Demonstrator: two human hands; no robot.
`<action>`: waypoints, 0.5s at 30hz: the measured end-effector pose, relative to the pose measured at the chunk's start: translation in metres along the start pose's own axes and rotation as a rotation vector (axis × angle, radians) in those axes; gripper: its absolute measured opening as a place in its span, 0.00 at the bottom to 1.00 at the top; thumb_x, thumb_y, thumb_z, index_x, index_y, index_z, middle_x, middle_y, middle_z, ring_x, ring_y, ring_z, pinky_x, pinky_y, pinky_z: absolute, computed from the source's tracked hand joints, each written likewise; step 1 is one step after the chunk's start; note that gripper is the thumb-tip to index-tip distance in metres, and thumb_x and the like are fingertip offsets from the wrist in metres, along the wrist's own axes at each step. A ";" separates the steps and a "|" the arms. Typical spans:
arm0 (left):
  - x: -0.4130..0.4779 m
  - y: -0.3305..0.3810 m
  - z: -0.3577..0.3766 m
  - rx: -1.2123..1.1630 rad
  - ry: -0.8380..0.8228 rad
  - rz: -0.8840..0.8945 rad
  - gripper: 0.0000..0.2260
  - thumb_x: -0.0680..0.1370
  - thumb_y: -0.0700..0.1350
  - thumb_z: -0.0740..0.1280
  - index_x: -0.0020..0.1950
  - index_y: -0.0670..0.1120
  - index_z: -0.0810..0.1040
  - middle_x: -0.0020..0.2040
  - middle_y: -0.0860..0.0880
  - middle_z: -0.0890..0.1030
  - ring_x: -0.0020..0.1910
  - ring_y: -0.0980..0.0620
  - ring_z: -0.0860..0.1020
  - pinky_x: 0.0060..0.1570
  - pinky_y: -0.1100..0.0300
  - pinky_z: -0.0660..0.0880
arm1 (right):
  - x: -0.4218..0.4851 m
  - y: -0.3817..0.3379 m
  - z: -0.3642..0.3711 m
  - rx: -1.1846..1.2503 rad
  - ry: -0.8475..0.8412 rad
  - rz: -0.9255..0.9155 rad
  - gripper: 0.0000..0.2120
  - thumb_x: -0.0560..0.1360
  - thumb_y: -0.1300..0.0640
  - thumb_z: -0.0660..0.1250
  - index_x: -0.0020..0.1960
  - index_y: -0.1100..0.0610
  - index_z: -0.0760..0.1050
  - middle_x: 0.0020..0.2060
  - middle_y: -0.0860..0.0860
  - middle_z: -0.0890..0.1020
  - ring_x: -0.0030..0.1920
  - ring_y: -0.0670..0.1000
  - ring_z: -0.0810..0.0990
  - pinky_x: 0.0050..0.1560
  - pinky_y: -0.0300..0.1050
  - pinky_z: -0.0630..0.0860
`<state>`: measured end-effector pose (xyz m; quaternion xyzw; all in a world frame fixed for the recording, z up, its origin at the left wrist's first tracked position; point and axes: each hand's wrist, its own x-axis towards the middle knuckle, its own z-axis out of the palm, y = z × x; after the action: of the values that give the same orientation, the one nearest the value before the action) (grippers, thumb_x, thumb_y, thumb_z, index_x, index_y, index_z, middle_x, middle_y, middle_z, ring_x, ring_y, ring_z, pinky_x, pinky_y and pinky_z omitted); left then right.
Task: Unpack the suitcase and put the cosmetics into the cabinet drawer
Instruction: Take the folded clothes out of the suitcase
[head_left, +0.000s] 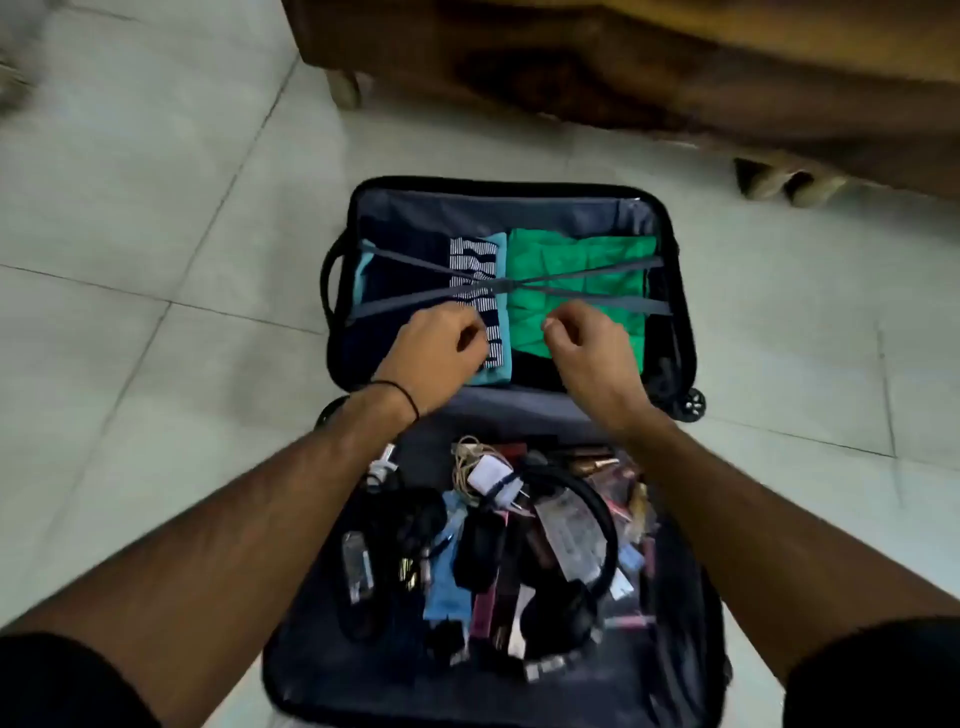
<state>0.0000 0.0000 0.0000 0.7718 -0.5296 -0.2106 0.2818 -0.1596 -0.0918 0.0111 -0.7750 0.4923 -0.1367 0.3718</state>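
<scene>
A dark suitcase (680, 332) lies open on the floor. Its far half holds folded clothes, a green garment (576, 270) and a striped one (475, 260), under crossed grey straps (498, 286). The near half (291, 675) is full of cosmetics (597, 462), small tubes and boxes, mixed with black headphones (602, 525), a white charger (491, 480) and cables. My left hand (441, 348) and my right hand (582, 345) hover over the clothes just below the strap crossing. Both have curled fingers, and I see nothing held in them.
Pale floor tiles (156, 208) surround the suitcase. A brown wooden piece of furniture (675, 67) on short legs stands at the back right, close behind the case. A suitcase wheel (693, 402) sticks out on the right.
</scene>
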 end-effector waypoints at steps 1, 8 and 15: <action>0.012 -0.014 0.014 0.006 0.018 0.015 0.06 0.77 0.43 0.65 0.48 0.43 0.81 0.44 0.49 0.80 0.44 0.47 0.78 0.49 0.51 0.76 | 0.014 0.013 0.015 -0.007 0.030 -0.038 0.08 0.80 0.57 0.63 0.49 0.61 0.78 0.41 0.53 0.81 0.43 0.54 0.77 0.45 0.50 0.71; 0.082 -0.085 0.078 0.192 0.036 0.174 0.15 0.78 0.43 0.64 0.64 0.42 0.73 0.62 0.46 0.74 0.61 0.47 0.73 0.63 0.50 0.71 | 0.108 0.077 0.095 -0.250 0.089 -0.234 0.18 0.77 0.57 0.65 0.66 0.61 0.74 0.62 0.58 0.77 0.64 0.60 0.72 0.65 0.54 0.68; 0.114 -0.105 0.102 0.333 0.028 0.182 0.18 0.80 0.46 0.64 0.70 0.46 0.72 0.66 0.46 0.76 0.65 0.44 0.73 0.63 0.49 0.70 | 0.139 0.084 0.112 -0.443 -0.008 -0.238 0.15 0.82 0.49 0.58 0.66 0.48 0.74 0.64 0.49 0.79 0.67 0.56 0.72 0.66 0.58 0.58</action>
<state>0.0496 -0.0992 -0.1494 0.7595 -0.6210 -0.0830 0.1752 -0.0846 -0.1826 -0.1467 -0.8906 0.4142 -0.0651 0.1760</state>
